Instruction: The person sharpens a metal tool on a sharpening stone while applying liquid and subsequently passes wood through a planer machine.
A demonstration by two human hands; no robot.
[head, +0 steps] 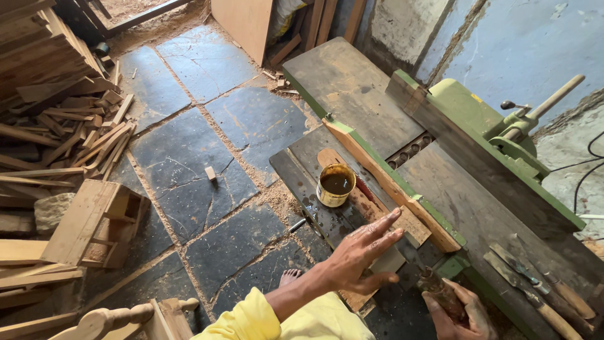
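Note:
My left hand (360, 252) lies flat with fingers spread on a small wooden piece (409, 228) on the dark side table of a green woodworking machine (478, 119). My right hand (462, 311) grips a dark, stained brush handle (437, 286) near the machine's front edge. An open tin (335, 184) of brown liquid stands a little beyond my left hand. A long wooden strip (390, 182) lies along the machine bed beside the tin. My sleeve is yellow.
Chisels with wooden handles (547, 296) lie on the bed at right. A pile of wood offcuts (69, 119) and a small wooden frame (94, 220) sit on the stone floor at left. My bare toes (289, 275) show below the table.

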